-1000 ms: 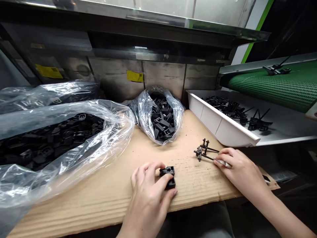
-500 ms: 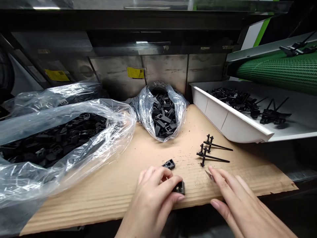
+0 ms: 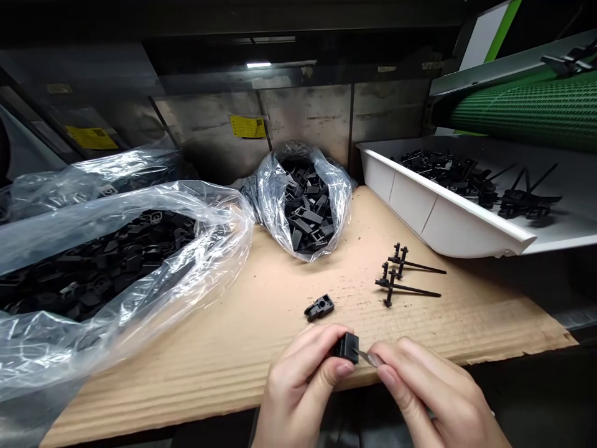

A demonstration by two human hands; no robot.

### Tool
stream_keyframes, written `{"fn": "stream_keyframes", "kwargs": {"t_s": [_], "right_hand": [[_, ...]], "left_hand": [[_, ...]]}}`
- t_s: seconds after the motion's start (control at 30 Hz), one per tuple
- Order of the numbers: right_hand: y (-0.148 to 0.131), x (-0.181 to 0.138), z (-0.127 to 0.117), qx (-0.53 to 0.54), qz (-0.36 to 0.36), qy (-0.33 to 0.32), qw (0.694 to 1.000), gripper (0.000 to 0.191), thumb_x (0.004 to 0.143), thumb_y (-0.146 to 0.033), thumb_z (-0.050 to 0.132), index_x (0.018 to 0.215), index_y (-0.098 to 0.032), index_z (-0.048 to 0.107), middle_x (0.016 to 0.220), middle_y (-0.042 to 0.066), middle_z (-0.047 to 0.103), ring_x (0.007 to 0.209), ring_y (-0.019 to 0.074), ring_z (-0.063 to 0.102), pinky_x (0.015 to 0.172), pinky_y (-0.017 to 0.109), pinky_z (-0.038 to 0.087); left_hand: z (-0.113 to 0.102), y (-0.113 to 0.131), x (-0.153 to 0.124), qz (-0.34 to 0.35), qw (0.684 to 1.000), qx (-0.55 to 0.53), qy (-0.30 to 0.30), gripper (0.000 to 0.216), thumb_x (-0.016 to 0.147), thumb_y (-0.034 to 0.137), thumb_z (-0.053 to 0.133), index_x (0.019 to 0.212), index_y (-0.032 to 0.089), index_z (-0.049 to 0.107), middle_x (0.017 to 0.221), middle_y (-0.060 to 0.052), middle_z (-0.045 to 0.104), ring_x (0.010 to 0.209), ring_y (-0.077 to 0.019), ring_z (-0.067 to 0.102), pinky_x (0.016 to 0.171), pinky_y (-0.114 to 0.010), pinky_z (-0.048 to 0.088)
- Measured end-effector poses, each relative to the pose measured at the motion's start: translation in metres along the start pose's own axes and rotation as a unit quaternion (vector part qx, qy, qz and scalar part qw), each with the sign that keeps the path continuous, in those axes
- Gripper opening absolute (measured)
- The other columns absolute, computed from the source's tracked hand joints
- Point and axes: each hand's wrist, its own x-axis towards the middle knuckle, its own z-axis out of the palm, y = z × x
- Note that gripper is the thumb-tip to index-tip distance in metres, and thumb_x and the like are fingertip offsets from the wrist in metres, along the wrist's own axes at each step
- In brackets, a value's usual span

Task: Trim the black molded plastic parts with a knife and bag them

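Observation:
My left hand (image 3: 303, 379) is closed on a small black plastic part (image 3: 347, 348), gripping it between thumb and fingers just above the board's front edge. In a pinch, my right hand (image 3: 429, 389) holds a small thin metal blade (image 3: 367, 357), whose tip meets the right face of that part. Behind my left hand lies a loose black plastic piece (image 3: 319, 307) with a round hole. Farther right, two black plastic sprues (image 3: 389, 284) with long thin stems lie on the wooden board (image 3: 200, 348).
A large clear bag (image 3: 219, 242) of black parts spreads over the left side. Another open bag (image 3: 342, 218) of black parts stands at the back middle. At right, a white tray (image 3: 401, 205) holds black sprues beneath a green conveyor belt (image 3: 522, 112).
My right hand has moved left and closed into a pinch, bringing the blade against the black part. My left hand has lifted and turned the part. The view has shifted slightly.

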Motion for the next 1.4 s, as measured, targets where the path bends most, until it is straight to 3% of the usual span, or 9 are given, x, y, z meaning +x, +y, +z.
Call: {"fn": "stream_keyframes", "kwargs": {"t_s": [0.2,0.3,0.47,0.6,0.93,1.1,1.27,1.33,1.4], "right_hand": [[0.02,0.0,0.004,-0.07,-0.008,0.048,0.996,0.018,0.09,-0.015,0.046,0.1,-0.015,0.061,0.077,0.008,0.067,0.07,0.0204,0.066,0.063,0.029,0.051],[0.026,0.0,-0.005,-0.039,0.014,0.061,0.997,0.018,0.09,-0.014,0.047,0.104,-0.017,0.058,0.083,0.006,0.068,0.077,0.0183,0.066,0.067,0.025,0.051],[0.01,0.003,-0.018,0.101,0.088,-0.011,0.991,0.018,0.093,-0.017,0.039,0.088,-0.025,0.055,0.066,-0.005,0.061,0.054,0.0087,0.06,0.053,0.015,0.047],[0.0,0.008,-0.009,0.108,0.098,-0.037,0.989,0.027,0.094,-0.021,0.04,0.067,-0.023,0.045,0.057,-0.006,0.052,0.049,0.0083,0.053,0.048,0.016,0.04],[-0.004,0.009,0.004,0.142,0.114,-0.078,0.98,0.032,0.094,-0.023,0.036,0.062,-0.022,0.037,0.053,-0.005,0.044,0.046,0.0092,0.044,0.046,0.018,0.034],[-0.014,0.0,0.007,0.209,0.08,-0.107,0.969,0.043,0.095,-0.037,0.036,0.055,-0.02,0.035,0.049,-0.006,0.043,0.042,0.0077,0.041,0.042,0.02,0.029],[-0.005,0.006,-0.009,0.233,0.202,-0.022,0.951,0.03,0.088,-0.043,0.049,0.067,-0.022,0.05,0.056,-0.006,0.047,0.048,0.0087,0.045,0.045,0.017,0.035],[0.0,0.008,-0.013,0.217,0.209,0.005,0.953,0.028,0.087,-0.041,0.05,0.067,-0.022,0.051,0.056,-0.006,0.046,0.048,0.0089,0.044,0.044,0.017,0.035],[0.004,0.006,-0.013,0.193,0.199,0.025,0.961,0.027,0.088,-0.036,0.049,0.065,-0.022,0.051,0.054,-0.006,0.046,0.046,0.0086,0.043,0.043,0.017,0.035]], "left_hand": [[-0.001,-0.001,-0.002,0.005,1.0,-0.013,-0.008,0.012,0.083,0.028,0.064,0.091,0.029,0.073,0.087,0.001,0.074,0.082,-0.0192,0.066,0.074,-0.025,0.053],[-0.003,0.001,-0.004,-0.003,1.0,-0.011,-0.015,0.013,0.084,0.032,0.063,0.091,0.028,0.073,0.086,0.0,0.074,0.082,-0.0199,0.066,0.073,-0.026,0.053],[-0.005,-0.002,-0.006,0.03,0.999,0.016,-0.018,0.021,0.085,0.022,0.063,0.102,0.03,0.071,0.1,0.0,0.072,0.097,-0.0209,0.063,0.086,-0.027,0.05],[-0.003,-0.005,-0.006,0.052,0.998,0.033,-0.035,0.032,0.086,0.014,0.059,0.109,0.034,0.066,0.105,0.002,0.07,0.101,-0.0181,0.061,0.09,-0.024,0.047],[-0.001,-0.009,-0.008,0.06,0.995,0.076,-0.017,0.029,0.085,0.015,0.059,0.108,0.03,0.067,0.106,0.0,0.07,0.101,-0.02,0.062,0.088,-0.026,0.049],[0.003,-0.005,0.0,0.006,0.998,0.06,0.016,0.027,0.085,0.017,0.059,0.105,0.032,0.068,0.104,0.002,0.069,0.1,-0.018,0.061,0.088,-0.023,0.048],[-0.004,-0.002,-0.001,-0.019,0.998,0.047,-0.027,0.014,0.08,0.032,0.066,0.091,0.03,0.074,0.079,-0.002,0.061,0.072,-0.0178,0.06,0.067,-0.024,0.052],[-0.007,-0.002,-0.002,-0.082,0.996,-0.021,-0.036,0.021,0.08,0.04,0.065,0.098,0.03,0.072,0.066,0.001,0.061,0.057,-0.0143,0.058,0.057,-0.023,0.05],[-0.006,-0.001,-0.002,-0.137,0.981,-0.136,-0.039,0.036,0.076,0.054,0.063,0.1,0.028,0.07,0.064,0.001,0.065,0.054,-0.0139,0.059,0.057,-0.023,0.051]]}}
